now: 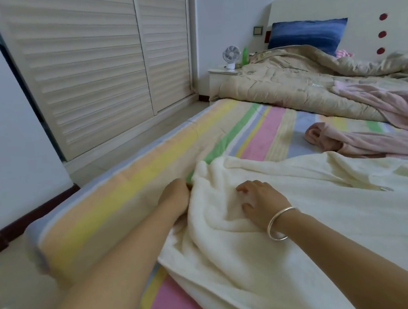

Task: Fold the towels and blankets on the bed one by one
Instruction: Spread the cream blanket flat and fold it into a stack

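A cream fleece blanket [302,219] lies rumpled across the near part of the striped bed [131,183]. My left hand [176,197] grips the blanket's left edge, its fingers hidden under the cloth. On top of the blanket, a little to the right, rests my right hand [261,202], fingers curled down into the fabric, a silver bangle on its wrist. A pink blanket [368,130] lies crumpled beyond the cream one, at the right.
A beige quilt [290,85] is bunched at the head of the bed, with a blue pillow [306,34] against the headboard. A nightstand [220,76] holds a small white fan [231,55]. Louvred wardrobe doors [96,65] run along the left, across a strip of floor.
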Demonstrator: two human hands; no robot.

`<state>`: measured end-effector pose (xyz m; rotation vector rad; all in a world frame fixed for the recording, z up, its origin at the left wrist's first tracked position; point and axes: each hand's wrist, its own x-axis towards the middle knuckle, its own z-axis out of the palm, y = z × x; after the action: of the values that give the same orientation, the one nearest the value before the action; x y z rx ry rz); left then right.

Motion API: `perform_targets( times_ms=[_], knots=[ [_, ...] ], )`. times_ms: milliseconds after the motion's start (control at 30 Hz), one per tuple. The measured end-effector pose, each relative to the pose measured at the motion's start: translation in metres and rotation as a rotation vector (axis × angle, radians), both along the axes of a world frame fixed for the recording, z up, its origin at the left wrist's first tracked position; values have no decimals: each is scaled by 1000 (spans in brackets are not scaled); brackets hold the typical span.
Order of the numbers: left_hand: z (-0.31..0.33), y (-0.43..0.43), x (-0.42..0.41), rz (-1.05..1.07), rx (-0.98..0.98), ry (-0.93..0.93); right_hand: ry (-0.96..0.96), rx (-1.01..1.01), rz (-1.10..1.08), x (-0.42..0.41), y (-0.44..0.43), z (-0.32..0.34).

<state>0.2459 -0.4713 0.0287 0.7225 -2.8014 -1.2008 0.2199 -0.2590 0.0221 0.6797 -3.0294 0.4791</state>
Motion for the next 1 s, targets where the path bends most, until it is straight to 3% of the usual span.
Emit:
perform_targets(
  times_ms=[133, 167, 300, 367, 500, 667, 733, 933, 1000],
  knots=[
    [22, -34, 22, 36, -720, 76, 5, 21, -12, -7, 0, -4],
    [26, -59, 33, 80, -825, 4, 12, 31, -14, -8, -1, -4],
    [25, -143, 88, 220, -960, -566, 38, 102, -18, -12, -14, -3],
    [13, -149, 97, 201, -992, -601, 52, 148, -25, -14, -21, -1],
    [12, -125, 73, 94, -1016, -327, 135, 259, -23, -20, -36, 8],
    [6, -110, 39, -101, -589, -124, 172, 239, -77, -39, -57, 16],
    [5, -116, 36, -120, -557, -90, 187, 248, -141, -56, -61, 18],
    [5, -134, 30, -230, -393, -179, 59, 539, -230, -104, -63, 14],
    [2, -137, 25, -194, -399, -139, 89, 511, -237, -116, -69, 11]
  ],
)
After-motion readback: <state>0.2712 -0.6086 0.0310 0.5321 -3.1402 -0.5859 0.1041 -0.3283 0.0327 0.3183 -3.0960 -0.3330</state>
